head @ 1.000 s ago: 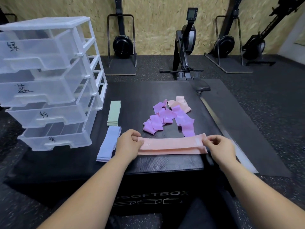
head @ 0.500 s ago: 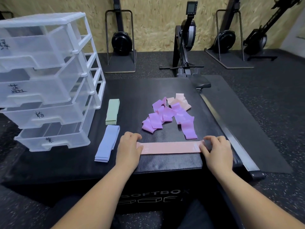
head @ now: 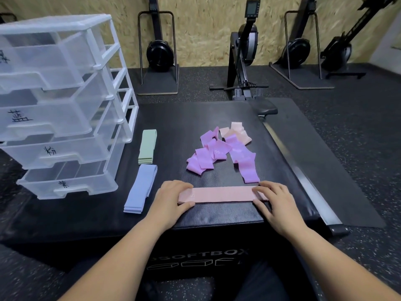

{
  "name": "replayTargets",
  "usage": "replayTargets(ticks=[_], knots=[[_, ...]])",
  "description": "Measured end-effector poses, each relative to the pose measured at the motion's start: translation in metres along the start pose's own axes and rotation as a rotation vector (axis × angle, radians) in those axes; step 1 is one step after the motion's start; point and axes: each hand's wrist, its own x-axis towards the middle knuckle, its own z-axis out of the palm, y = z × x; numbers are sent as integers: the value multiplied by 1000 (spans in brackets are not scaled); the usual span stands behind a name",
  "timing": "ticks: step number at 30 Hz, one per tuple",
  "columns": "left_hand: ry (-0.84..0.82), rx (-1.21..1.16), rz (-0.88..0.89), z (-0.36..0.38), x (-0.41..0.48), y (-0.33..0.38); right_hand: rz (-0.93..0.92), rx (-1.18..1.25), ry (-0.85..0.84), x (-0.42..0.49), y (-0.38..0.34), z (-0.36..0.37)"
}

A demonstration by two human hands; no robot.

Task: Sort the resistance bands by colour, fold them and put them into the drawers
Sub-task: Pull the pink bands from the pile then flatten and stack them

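The pink band (head: 221,194) lies flat on the surface (head: 195,118). The left hand (head: 171,198) pinches its left end, and the right hand (head: 277,203) presses spread fingers on the right end (purple bands (head: 206,158) just behind).
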Motion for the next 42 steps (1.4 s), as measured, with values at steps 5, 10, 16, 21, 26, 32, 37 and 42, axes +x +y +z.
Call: replayTargets(ticks=[5, 10, 16, 21, 26, 32, 37, 42], knots=[[-31, -4, 0, -5, 4, 1, 12, 23, -33, 5, 1, -5], [-76, 20, 47, -14, 21, 4, 7, 22, -68, 17, 5, -11], [-28, 56, 61, -20, 70, 24, 45, 12, -44, 79, 2, -17], [-24, 142, 28, -5, 113, 41, 149, -28, -196, 144, -1, -17], [-55, 188, -10, 13, 148, 49, 125, -120, -320, 199, -1, -9], [-45, 303, -41, 39, 170, 51, 72, -187, -381, 252, -6, 19], [-140, 272, -61, 55, 174, 33, 11, -200, -397, 278, 1, 43], [-153, 251, -79, 57, 179, 28, 50, -203, -195, 286, 11, 53]])
